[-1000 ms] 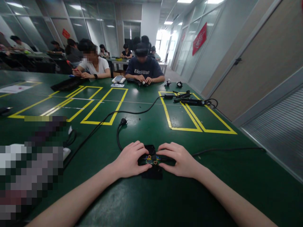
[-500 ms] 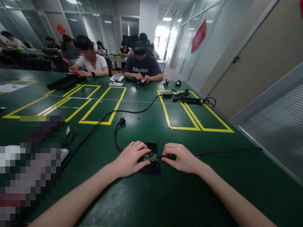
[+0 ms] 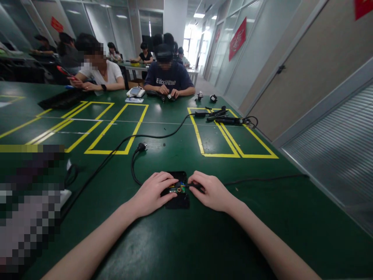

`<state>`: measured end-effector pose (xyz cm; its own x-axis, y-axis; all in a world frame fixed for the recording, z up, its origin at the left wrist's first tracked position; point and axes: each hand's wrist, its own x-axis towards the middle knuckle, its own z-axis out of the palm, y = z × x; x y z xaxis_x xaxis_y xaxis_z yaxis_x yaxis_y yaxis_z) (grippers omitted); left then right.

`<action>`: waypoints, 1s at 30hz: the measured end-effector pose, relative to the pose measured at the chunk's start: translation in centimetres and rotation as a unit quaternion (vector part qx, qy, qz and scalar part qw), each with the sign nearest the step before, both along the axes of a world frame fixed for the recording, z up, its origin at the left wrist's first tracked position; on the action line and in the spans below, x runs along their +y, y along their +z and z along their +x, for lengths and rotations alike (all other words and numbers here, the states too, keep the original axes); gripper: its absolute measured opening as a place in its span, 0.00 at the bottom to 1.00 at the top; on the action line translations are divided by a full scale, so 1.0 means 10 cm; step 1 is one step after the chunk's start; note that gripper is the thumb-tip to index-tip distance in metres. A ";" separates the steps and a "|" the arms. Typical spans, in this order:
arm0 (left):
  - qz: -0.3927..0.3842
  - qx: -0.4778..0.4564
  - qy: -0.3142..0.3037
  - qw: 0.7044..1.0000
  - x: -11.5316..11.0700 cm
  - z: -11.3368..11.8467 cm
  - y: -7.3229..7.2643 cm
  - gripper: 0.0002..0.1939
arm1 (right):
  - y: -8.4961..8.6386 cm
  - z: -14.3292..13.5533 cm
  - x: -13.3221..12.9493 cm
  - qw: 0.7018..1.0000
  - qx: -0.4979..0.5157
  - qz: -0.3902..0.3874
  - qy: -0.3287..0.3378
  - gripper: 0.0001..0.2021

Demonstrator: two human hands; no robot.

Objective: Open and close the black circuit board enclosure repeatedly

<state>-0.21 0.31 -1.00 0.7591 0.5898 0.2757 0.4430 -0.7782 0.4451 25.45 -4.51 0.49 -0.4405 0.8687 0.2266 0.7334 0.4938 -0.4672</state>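
A small circuit board (image 3: 179,190) with a copper coil lies between two black plastic case halves (image 3: 178,202) on the table in front of me. My left hand (image 3: 155,193) grips the board from the left, thumb below and fingers above. Just right of the board, my right hand (image 3: 207,189) pinches the end of a black cable (image 3: 262,179), close against the board's edge. Thin coloured wires show at that edge; their joints are too small to make out. A second black cord curves out behind my left hand to a two-pin plug (image 3: 142,147).
Yellow tape rectangles (image 3: 116,128) mark the green table (image 3: 233,249). A long black cord (image 3: 151,136) crosses it to several black tools (image 3: 217,114). Blurred-out items (image 3: 26,217) lie at the left. Two people sit across, one handling small parts (image 3: 170,96).
My right hand has come nearer the board with the cable end, narrowing the gap. My left hand still holds the board. The whole view has shifted slightly.
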 end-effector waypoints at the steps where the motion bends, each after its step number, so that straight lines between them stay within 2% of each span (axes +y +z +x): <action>1: 0.000 -0.004 -0.001 1.000 0.00 0.00 0.00 0.16 | 0.00 -0.02 0.00 1.000 0.008 0.004 0.000 0.07; 4: 0.000 -0.017 0.001 1.000 0.01 -0.01 -0.01 0.15 | -0.06 -0.08 -0.01 1.000 0.006 0.015 -0.011 0.22; 6: -0.003 -0.035 0.000 0.999 0.00 -0.01 0.00 0.17 | -0.11 -0.10 -0.02 0.999 -0.009 0.015 -0.030 0.25; 8: -0.013 -0.058 -0.001 0.998 -0.02 -0.02 0.02 0.18 | -0.16 -0.11 -0.03 0.999 -0.013 0.010 -0.044 0.23; 10: -0.022 -0.072 0.012 0.997 -0.03 -0.04 0.06 0.15 | -0.18 -0.12 -0.03 0.999 -0.004 0.007 -0.051 0.20; 14: -0.030 -0.022 0.062 0.997 -0.01 -0.14 0.13 0.08 | -0.20 -0.18 -0.06 0.998 0.008 0.016 -0.064 0.19; 17: -0.042 0.029 0.053 0.997 0.03 -0.20 0.16 0.04 | -0.21 -0.27 -0.09 0.996 -0.010 0.020 -0.087 0.17; 20: -0.054 0.042 0.046 0.997 0.05 -0.22 0.16 0.05 | -0.21 -0.34 -0.11 0.994 -0.042 0.019 -0.102 0.15; 25: -0.050 0.037 0.044 0.997 0.04 -0.22 0.16 0.06 | -0.16 -0.35 -0.09 0.996 -0.059 0.008 -0.072 0.20; 30: -0.018 0.019 0.022 0.999 0.04 -0.22 0.14 0.07 | -0.12 -0.31 -0.03 0.996 -0.050 -0.004 -0.068 0.17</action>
